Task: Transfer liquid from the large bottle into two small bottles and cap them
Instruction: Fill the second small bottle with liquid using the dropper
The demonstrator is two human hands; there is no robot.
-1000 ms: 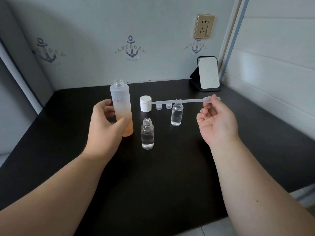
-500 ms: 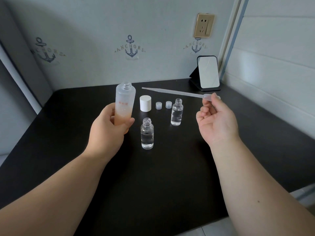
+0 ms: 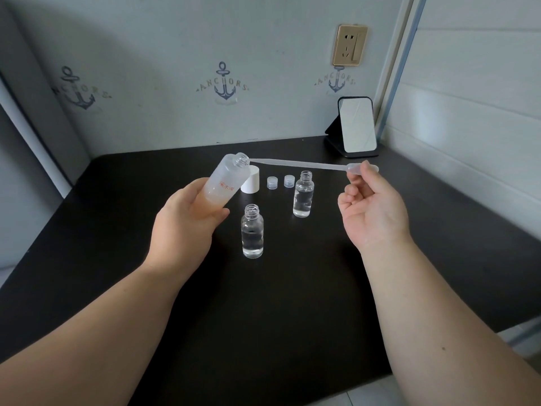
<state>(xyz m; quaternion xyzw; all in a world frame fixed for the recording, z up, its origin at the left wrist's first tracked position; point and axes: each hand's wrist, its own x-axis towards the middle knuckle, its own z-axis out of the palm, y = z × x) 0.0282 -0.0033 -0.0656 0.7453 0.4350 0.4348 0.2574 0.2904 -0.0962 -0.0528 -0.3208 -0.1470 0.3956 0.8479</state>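
1. Tilting toward the right, the large frosted bottle [image 3: 222, 186] is gripped by the left hand [image 3: 187, 227], fingers and thumb curled round its lower, peach-tinted half, so it's held up off the black table [image 3: 292, 303] with the open mouth aimed at the pipette.
2. The plastic pipette [image 3: 307, 164] is pinched at the bulb by the right hand [image 3: 371, 209], thumb and forefinger clamped on it, the other fingers loosely curled. Its tip is right at the bottle's mouth; whether it's actually inside can't be told.
3. Two small bottles are stood uncapped on the table: the nearer small bottle [image 3: 252, 231] and the farther small bottle [image 3: 303, 194], both already partly filled with clear liquid. Two small caps [image 3: 280, 182] and the white cap [image 3: 251, 180] are parked behind them.
4. What could go sideways, as a guess: liquid could be spilled over the lip if the big bottle gets tipped much further, since the mouth is open and pointing sideways.
5. The thin tip could be bent or miss the narrow neck, as the pipette is held from the far end only.
6. The nearer small bottle could be knocked over by the left hand, which is just beside it.
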